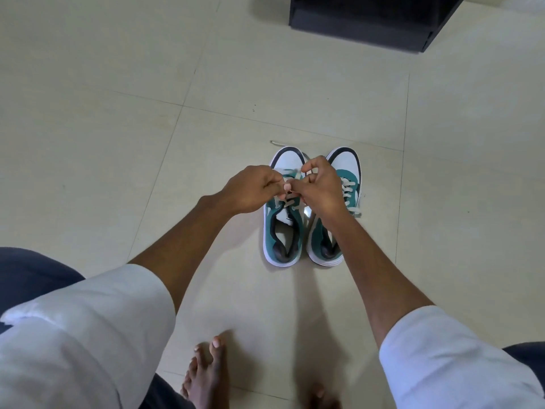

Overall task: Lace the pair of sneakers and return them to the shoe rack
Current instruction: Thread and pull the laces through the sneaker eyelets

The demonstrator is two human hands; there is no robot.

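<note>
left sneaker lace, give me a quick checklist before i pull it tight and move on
1. Both hands on the lace: left hand and right hand pinch it over the left sneaker. Ok.
2. Loose lace end lies on the floor past the toe, not tucked. Not ok.
3. Right sneaker laced: crossings show across its eyelets; whether it is knotted, cannot tell.
4. Pair side by side, upright, toes pointing away. Ok.
5. All eyelets on the left sneaker threaded: hidden by the hands. Cannot tell.
6. Dark shoe rack ahead, floor tiles between unobstructed. Ok.
</note>
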